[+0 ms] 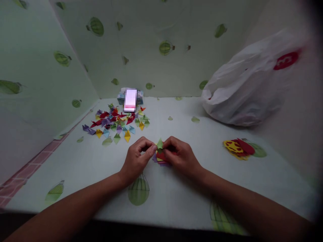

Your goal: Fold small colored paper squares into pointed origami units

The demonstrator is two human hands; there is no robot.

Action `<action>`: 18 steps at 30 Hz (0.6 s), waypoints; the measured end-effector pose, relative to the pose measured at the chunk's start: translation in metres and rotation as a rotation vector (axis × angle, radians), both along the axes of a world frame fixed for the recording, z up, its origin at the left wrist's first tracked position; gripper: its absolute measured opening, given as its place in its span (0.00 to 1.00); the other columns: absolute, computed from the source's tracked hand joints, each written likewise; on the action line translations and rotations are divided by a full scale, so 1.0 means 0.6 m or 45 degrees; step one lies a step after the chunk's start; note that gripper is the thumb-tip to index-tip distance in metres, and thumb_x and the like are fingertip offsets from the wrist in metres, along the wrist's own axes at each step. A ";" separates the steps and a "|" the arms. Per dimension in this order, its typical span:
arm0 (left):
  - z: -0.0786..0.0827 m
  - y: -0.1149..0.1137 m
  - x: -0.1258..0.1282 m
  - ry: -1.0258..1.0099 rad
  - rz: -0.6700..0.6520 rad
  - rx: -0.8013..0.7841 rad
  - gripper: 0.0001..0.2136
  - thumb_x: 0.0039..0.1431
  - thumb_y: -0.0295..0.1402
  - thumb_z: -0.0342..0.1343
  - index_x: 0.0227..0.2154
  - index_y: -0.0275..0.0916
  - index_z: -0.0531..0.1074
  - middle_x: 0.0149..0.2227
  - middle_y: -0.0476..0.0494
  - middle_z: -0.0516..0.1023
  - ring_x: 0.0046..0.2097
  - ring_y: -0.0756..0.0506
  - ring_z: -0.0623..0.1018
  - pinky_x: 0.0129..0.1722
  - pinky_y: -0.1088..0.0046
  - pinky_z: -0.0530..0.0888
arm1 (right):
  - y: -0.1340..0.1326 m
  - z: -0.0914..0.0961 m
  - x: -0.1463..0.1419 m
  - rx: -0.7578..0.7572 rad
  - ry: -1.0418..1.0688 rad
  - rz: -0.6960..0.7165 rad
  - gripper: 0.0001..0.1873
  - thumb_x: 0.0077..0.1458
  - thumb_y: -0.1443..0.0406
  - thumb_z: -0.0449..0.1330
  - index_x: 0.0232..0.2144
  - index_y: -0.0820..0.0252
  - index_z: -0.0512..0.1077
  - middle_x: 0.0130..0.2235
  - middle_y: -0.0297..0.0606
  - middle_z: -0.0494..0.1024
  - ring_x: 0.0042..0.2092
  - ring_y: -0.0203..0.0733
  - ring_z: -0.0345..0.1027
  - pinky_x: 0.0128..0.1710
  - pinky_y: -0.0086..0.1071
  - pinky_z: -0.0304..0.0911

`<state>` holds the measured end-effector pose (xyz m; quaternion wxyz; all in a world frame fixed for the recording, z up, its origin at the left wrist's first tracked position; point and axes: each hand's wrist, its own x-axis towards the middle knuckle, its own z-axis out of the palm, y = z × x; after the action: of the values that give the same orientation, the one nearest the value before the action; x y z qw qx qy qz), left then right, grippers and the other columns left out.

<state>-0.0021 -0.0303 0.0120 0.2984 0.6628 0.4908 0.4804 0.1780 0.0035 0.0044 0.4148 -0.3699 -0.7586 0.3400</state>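
Observation:
Both hands meet at the middle of the table over a small green folded paper piece [159, 144]. My left hand [137, 159] pinches its left side with thumb and fingers closed. My right hand [180, 156] pinches its right side, fingers curled. Under the hands lies a small stack of coloured paper squares [161, 158], red, yellow and purple showing. Behind them, to the left, several folded paper triangles in many colours lie in a pile [116, 122].
A white plastic bag [249, 87] lies at the back right. Red and yellow cut paper shapes [238, 148] rest on the right. A small box [130, 97] stands behind the pile. Balloon-print cloth covers the table [176, 191] and the walls.

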 end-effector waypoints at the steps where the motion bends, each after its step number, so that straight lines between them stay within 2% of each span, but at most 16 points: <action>1: 0.000 -0.001 0.000 -0.011 0.002 -0.030 0.08 0.62 0.33 0.56 0.28 0.38 0.72 0.30 0.50 0.70 0.33 0.50 0.70 0.34 0.73 0.66 | 0.000 -0.001 0.000 0.042 -0.018 -0.002 0.06 0.50 0.74 0.55 0.26 0.60 0.68 0.28 0.33 0.71 0.29 0.35 0.63 0.30 0.30 0.57; 5: -0.001 -0.001 0.002 -0.042 0.000 -0.100 0.07 0.60 0.32 0.57 0.27 0.38 0.72 0.30 0.50 0.70 0.33 0.50 0.70 0.34 0.73 0.66 | 0.000 -0.005 -0.001 0.147 -0.050 -0.004 0.07 0.51 0.75 0.56 0.27 0.60 0.68 0.28 0.33 0.72 0.29 0.35 0.63 0.30 0.28 0.57; 9: -0.001 -0.001 0.003 -0.067 -0.005 -0.148 0.06 0.60 0.33 0.57 0.28 0.38 0.73 0.30 0.50 0.70 0.33 0.49 0.70 0.34 0.72 0.66 | 0.001 -0.006 -0.002 0.138 -0.052 -0.003 0.06 0.51 0.74 0.57 0.27 0.60 0.68 0.28 0.33 0.72 0.29 0.34 0.63 0.29 0.28 0.57; 13: -0.002 0.000 0.001 -0.088 -0.021 -0.164 0.07 0.60 0.34 0.57 0.28 0.38 0.72 0.30 0.50 0.70 0.33 0.49 0.70 0.35 0.72 0.66 | 0.001 -0.005 -0.002 0.032 -0.033 0.002 0.06 0.51 0.74 0.56 0.26 0.60 0.68 0.27 0.32 0.71 0.28 0.34 0.62 0.28 0.28 0.57; 18: -0.005 0.004 0.000 -0.142 -0.055 -0.192 0.08 0.62 0.35 0.55 0.30 0.38 0.72 0.31 0.49 0.69 0.34 0.49 0.70 0.36 0.72 0.66 | 0.002 -0.002 -0.003 -0.201 0.061 0.027 0.03 0.50 0.71 0.56 0.26 0.59 0.68 0.26 0.32 0.71 0.27 0.35 0.62 0.27 0.28 0.58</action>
<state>-0.0020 -0.0281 0.0092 0.3845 0.6211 0.4939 0.4717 0.1763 0.0046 0.0031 0.3988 -0.3852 -0.7233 0.4117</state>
